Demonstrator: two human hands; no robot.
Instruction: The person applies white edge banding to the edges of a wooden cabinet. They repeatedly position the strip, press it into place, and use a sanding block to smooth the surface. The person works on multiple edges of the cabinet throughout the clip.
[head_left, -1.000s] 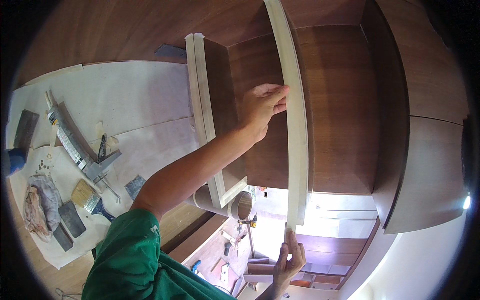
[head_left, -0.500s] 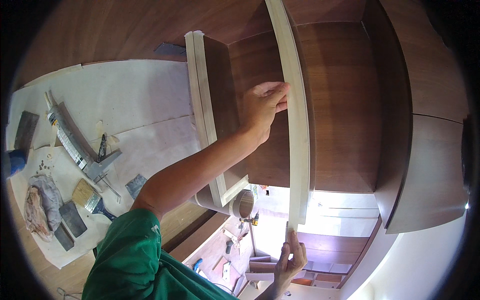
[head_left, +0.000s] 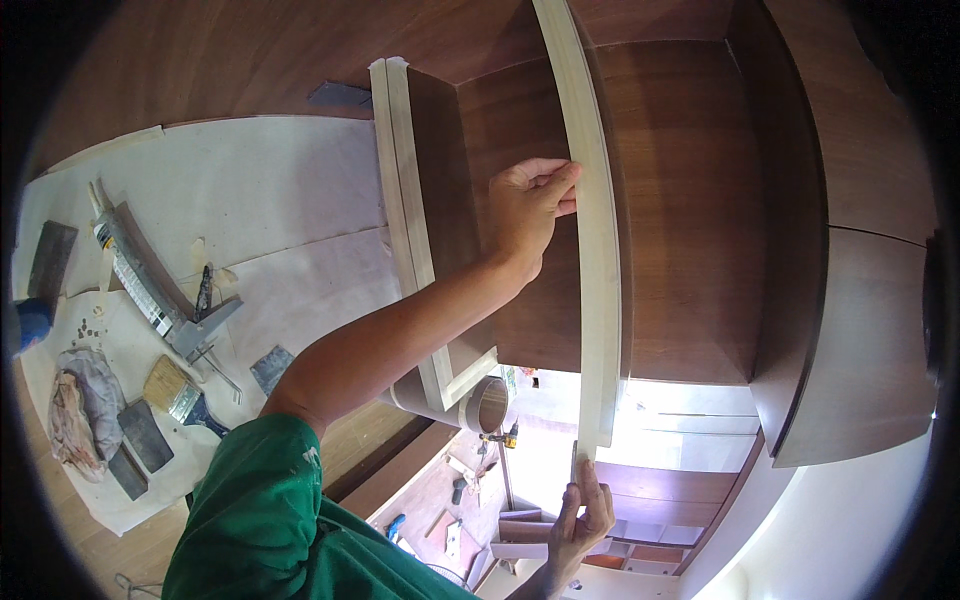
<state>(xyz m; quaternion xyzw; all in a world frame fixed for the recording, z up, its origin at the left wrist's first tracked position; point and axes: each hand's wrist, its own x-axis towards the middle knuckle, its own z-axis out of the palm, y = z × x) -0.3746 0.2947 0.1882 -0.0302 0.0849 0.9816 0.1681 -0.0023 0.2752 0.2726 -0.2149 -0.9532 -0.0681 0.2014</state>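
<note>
A long pale wooden edging strip runs down the front of a dark brown cabinet panel. My left hand is closed at the strip's left edge, thumb and fingers pinched against it. Lower down, at the strip's bottom end, my right hand is closed round a thin, dark grey flat piece, its fingers against the pale wood. Most of that piece is hidden, so its kind cannot be made out. Left of my left hand, another pale-edged frame borders a brown compartment.
A pale sheet at left carries a caulking gun, a wide paintbrush, a crumpled rag and several dark flat blocks. Below the frame sits a roll of edging. A drill lies farther off. A curved cabinet panel stands at right.
Both hands keep almost the same places on the strip. The view has shifted very slightly.
</note>
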